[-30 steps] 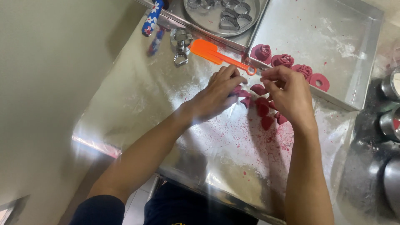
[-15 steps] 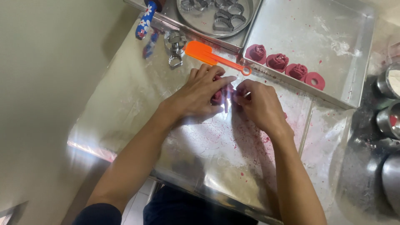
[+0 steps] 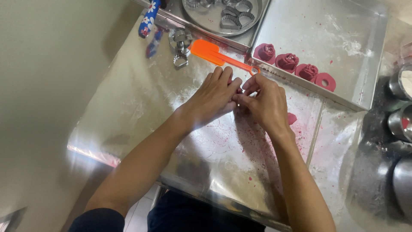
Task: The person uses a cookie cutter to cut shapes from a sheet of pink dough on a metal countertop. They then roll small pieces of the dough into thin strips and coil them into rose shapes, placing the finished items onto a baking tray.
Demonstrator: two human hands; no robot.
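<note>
Noted left hand (image 3: 212, 98) and right hand (image 3: 267, 102) pinched together on a small soft magenta dough piece (image 3: 238, 90), mostly hidden, over the floured steel table (image 3: 141, 107), thin orange plastic spatula (image 3: 214, 53) at 12 o'clock, three rose-shaped dough pieces (image 3: 286, 61) in a shiny tray (image 3: 365, 64) at 1 o'clock.

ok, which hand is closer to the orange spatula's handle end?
Right. The right hand has its fingertips just below the orange spatula handle end; the left hand sits further left, under the blade.
</note>
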